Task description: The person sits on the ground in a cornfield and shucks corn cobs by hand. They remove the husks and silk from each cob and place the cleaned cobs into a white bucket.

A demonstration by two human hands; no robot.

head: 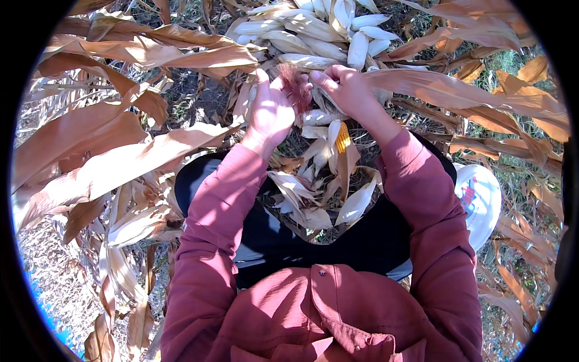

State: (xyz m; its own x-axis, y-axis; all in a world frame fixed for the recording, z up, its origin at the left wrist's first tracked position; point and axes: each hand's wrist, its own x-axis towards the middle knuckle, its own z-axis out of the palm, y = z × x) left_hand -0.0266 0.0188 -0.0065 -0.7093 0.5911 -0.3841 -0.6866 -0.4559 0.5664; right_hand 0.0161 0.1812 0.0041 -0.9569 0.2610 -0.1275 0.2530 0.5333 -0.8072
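My left hand [271, 106] is raised in front of me, palm up, with reddish-brown dry corn silk [296, 88] at its fingers. Close on the right, my right hand [346, 88] is bent with its thumb and forefinger near the silk; a pale strip of husk runs beneath it. Whether either hand grips an ear under the silk is hidden. Just below the hands lies a corn ear with yellow kernels [343, 138] partly bared. Loose dry husks [301, 199] lie between my knees. Beyond the hands is a heap of ears in pale husks [312, 27].
Long dry corn leaves [135, 154] reach in from the left, and another broad leaf [452, 90] from the right, close to my right hand. A dry stalk [502, 147] crosses at the right. Beside my right knee is a white rounded object [479, 203] with red marks.
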